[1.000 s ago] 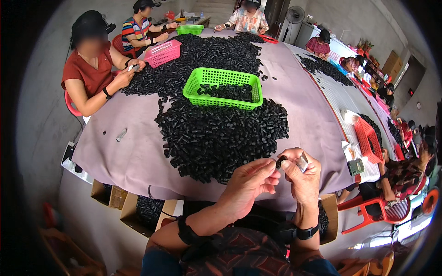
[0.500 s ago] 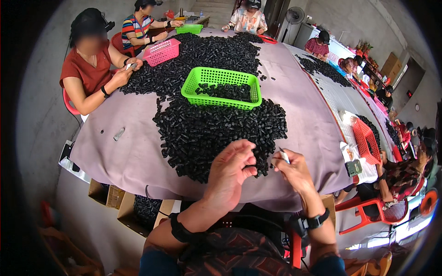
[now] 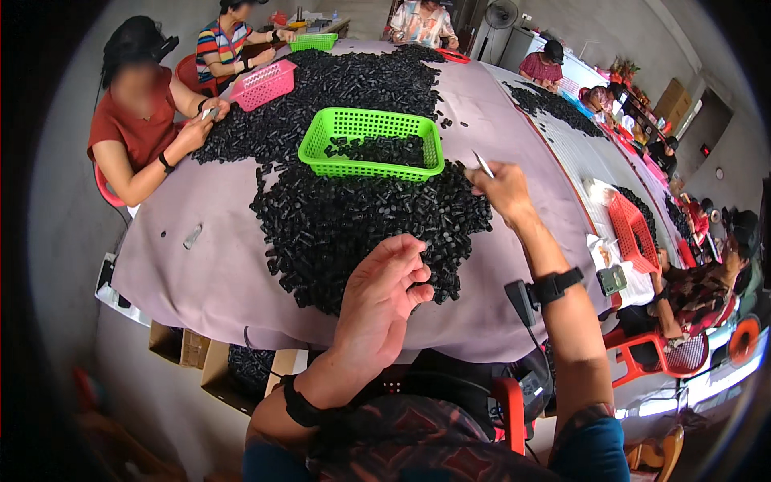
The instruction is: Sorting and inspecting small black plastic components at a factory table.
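My left hand (image 3: 376, 293) is raised over the near edge of a heap of small black cylindrical parts (image 3: 345, 229). Its fingers are curled in, with the thumb against the index finger; whatever sits between them is too small or hidden to make out. Farther off, at the right edge of the heap, my right hand (image 3: 507, 191) grips a slim, pointed, silver-white tool (image 3: 483, 165) whose tip sticks up past the fingers. Left of that hand, a green perforated basket (image 3: 369, 170) stands on the heap with some black parts inside.
A pink basket (image 3: 265, 85) stands at the far left near a person in red (image 3: 140, 120). A small clear piece (image 3: 192, 237) lies on the pale cloth (image 3: 193, 273) at left. To the right are a red basket (image 3: 633, 233) and a dark device (image 3: 611, 279).
My right hand has moved away from my left, forward to the heap's right edge, with the pointed tool still in it. My left hand stays curled, slightly left in view as the picture shifts.
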`<state>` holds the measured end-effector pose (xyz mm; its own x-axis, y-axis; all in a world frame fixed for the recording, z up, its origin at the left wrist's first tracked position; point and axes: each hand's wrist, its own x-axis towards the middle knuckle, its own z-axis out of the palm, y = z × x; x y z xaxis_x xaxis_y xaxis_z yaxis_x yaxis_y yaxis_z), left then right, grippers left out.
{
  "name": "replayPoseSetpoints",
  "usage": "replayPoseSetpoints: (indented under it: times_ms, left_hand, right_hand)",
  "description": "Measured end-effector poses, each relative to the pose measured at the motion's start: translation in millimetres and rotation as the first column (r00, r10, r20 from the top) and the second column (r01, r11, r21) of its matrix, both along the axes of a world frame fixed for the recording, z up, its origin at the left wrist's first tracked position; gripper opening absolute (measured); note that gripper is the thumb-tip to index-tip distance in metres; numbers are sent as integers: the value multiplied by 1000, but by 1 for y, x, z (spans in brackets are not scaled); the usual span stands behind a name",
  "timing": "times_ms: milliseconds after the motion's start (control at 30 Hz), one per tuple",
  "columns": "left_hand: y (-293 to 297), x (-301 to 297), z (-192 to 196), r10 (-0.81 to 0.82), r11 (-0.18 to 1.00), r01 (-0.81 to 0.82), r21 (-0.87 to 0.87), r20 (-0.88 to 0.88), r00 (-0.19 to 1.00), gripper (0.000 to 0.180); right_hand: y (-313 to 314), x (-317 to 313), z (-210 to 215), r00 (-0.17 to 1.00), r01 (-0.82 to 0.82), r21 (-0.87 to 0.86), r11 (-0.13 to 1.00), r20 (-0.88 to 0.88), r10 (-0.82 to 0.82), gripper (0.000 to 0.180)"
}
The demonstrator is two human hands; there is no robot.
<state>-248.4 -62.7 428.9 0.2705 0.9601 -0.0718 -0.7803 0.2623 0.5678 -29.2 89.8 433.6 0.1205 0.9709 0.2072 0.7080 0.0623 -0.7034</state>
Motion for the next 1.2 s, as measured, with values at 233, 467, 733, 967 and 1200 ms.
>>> replayPoseSetpoints:
  times_ms: [233, 467, 733, 967, 1200]
  left_hand:
    - [1, 4, -1, -29, 999, 29, 17, 5, 1000, 10]
    - [1, 9, -5, -46, 999, 46, 11, 15, 999, 10]
    - [-7, 22, -14, -132, 991, 132, -24, -1, 991, 7]
    - [-5, 31, -23, -221, 975, 220, -21, -78, 972, 6]
    - [-7, 29, -15, -148, 988, 140, -65, -142, 979, 11]
  right_hand:
    - [-8, 77, -77, 937, 156, -132, 979, 334, -104, 14]
    - [-5, 78, -107, 895, 157, -53, 986, 430, -119, 23]
    - [-23, 90, -106, 975, 200, -104, 974, 120, -187, 19]
    - [-69, 58, -85, 910, 22, 5, 1000, -415, -18, 3]
    - [-143, -37, -5, 801, -255, 87, 963, -540, 260, 7]
